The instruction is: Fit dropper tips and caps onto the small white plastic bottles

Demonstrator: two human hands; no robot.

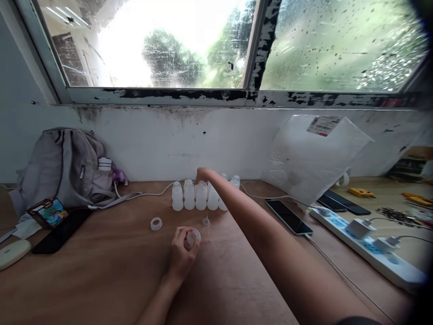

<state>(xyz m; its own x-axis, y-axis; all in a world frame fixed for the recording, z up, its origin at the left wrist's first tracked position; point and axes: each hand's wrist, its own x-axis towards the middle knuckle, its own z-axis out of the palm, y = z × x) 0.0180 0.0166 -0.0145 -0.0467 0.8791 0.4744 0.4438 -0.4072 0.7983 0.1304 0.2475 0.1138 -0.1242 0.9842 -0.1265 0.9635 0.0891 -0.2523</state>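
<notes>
My left hand (182, 248) is closed around a small translucent bottle (194, 236) near the middle of the table, its round top facing up. A white ring collar (156, 224) lies left of it, and a clear silicone nipple (206, 221) lies just beyond it. My right arm stretches across several frosted baby bottles (177, 197) standing upright together near the wall. At the back of that group, my right hand (202, 173) bends down with its fingers together. The bottles and the hand itself hide the fingertips and anything they pinch.
A grey backpack (67, 167) leans on the wall at left, near a black phone or pouch (62, 232). To the right are a charging phone (289, 216), a power strip (365, 246) with plugs and cables, and a plastic bubble bag (304, 158). A thin cable runs behind the bottles.
</notes>
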